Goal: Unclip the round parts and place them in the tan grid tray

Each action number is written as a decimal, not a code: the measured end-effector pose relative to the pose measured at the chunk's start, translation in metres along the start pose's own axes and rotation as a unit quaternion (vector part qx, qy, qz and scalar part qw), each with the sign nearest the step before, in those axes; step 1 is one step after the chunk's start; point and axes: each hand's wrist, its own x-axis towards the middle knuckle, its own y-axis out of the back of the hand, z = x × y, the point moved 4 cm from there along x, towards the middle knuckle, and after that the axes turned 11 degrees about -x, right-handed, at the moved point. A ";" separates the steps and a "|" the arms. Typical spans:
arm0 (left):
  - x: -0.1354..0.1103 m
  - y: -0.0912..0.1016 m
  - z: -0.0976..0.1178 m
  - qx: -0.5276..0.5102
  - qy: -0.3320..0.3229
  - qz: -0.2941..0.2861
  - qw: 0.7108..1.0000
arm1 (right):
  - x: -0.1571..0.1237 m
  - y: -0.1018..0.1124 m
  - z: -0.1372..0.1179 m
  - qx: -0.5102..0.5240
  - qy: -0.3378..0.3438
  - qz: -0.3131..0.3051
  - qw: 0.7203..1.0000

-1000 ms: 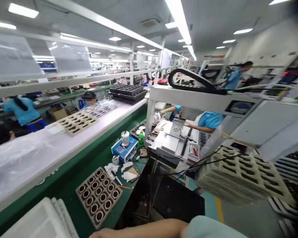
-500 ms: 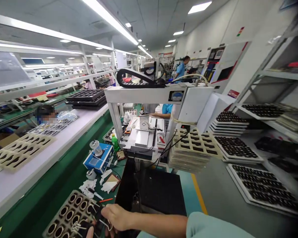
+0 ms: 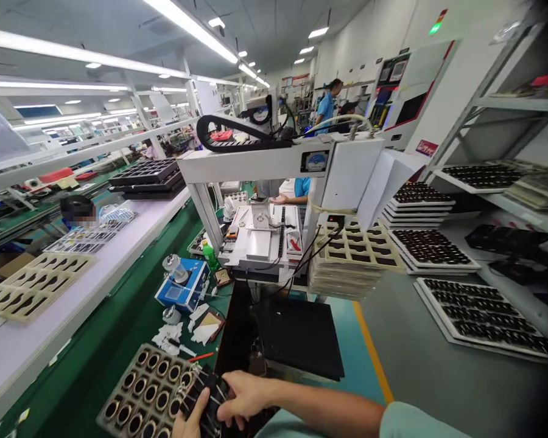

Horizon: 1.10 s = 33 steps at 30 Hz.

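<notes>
At the bottom of the head view, my left hand (image 3: 192, 418) and my right hand (image 3: 243, 395) are closed on a cluster of black binder clips (image 3: 206, 396) with thin silver wire handles. My left thumb lies along the near side of the cluster, while my right fingers grip it from the right. Whatever the clips are clamped on is hidden. Just left of the hands, partly under the clips, is a tray (image 3: 103, 420) holding several rows of round, gold-rimmed dark parts (image 3: 151, 392).
Beyond the tray lie an orange stick (image 3: 201, 357), crumpled tissue (image 3: 168, 336) and a blue device (image 3: 182, 286). A white gantry machine (image 3: 256, 167) stands ahead, a tray stack (image 3: 347, 274) at its right. A co-worker's arm (image 3: 292, 199) shows behind it. Racked trays (image 3: 484, 316) line the right.
The black binder clips have come up and right with both hands, and my left thumb now shows on them. More of the tray's round parts are visible. The view has shifted slightly.
</notes>
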 end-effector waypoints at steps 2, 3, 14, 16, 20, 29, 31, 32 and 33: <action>-0.010 -0.003 0.001 -0.074 0.030 -0.006 0.997 | -0.006 -0.005 0.004 0.005 -0.041 0.011 0.999; -0.015 -0.004 0.004 -0.095 0.020 -0.006 0.995 | -0.011 -0.007 0.005 0.008 -0.059 0.010 0.998; -0.002 -0.013 -0.028 -0.131 0.006 -0.004 0.991 | -0.006 -0.022 0.029 -0.110 -0.071 -0.012 0.991; -0.001 -0.014 -0.037 -0.127 0.036 0.008 0.991 | -0.007 -0.021 0.026 -0.150 -0.058 -0.001 0.987; 0.007 -0.013 -0.048 -0.145 0.080 0.030 0.986 | -0.014 -0.014 0.032 -0.128 -0.079 -0.002 0.989; 0.005 0.037 -0.039 -0.153 0.003 0.107 0.982 | 0.028 -0.013 0.099 -0.287 -0.152 -0.034 0.945; -0.004 0.050 -0.040 -0.114 -0.023 0.109 0.987 | 0.040 -0.014 0.098 -0.211 -0.132 -0.012 0.968; -0.009 0.055 -0.042 -0.087 -0.032 0.106 0.990 | 0.044 -0.016 0.093 -0.142 -0.104 -0.008 0.984; -0.013 0.059 -0.044 -0.056 -0.040 0.097 0.993 | 0.047 -0.018 0.086 -0.064 -0.070 -0.011 0.995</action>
